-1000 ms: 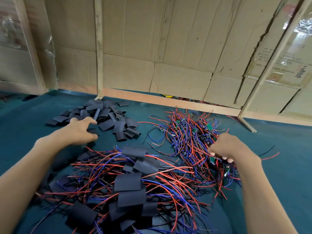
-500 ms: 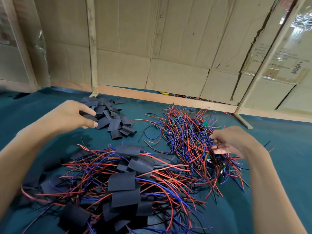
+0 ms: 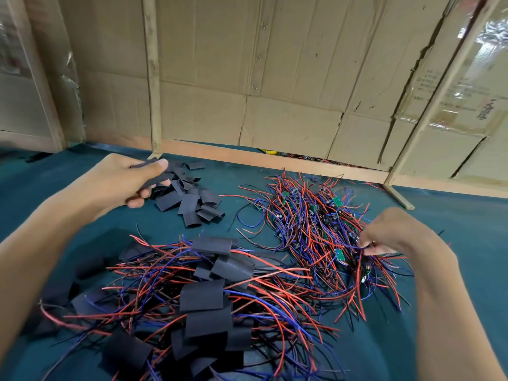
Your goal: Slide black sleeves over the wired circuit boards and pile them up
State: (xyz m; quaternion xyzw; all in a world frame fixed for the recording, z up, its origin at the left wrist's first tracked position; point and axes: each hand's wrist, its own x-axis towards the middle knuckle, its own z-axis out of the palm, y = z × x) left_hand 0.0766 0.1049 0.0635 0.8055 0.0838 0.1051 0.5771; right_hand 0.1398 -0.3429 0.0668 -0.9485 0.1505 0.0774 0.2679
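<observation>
My left hand (image 3: 121, 181) is raised above the left edge of a heap of loose black sleeves (image 3: 189, 198) and pinches one black sleeve (image 3: 149, 176) between thumb and fingers. My right hand (image 3: 390, 233) rests on the right side of a tangle of bare wired circuit boards (image 3: 313, 226) with red, blue and black leads, its fingertips closed on some of those wires. Close to me lies a pile of sleeved boards (image 3: 203, 298), black sleeves over the boards with wires sticking out.
Everything sits on a dark green cloth table (image 3: 453, 270). A cardboard wall (image 3: 275, 78) on a wooden frame (image 3: 154, 78) closes the far side, with a wooden rail along its foot and a slanted post at the right.
My left hand has lifted off the sleeve heap with one black sleeve. My right hand has shifted slightly right and down, pinching wires in the tangle.
</observation>
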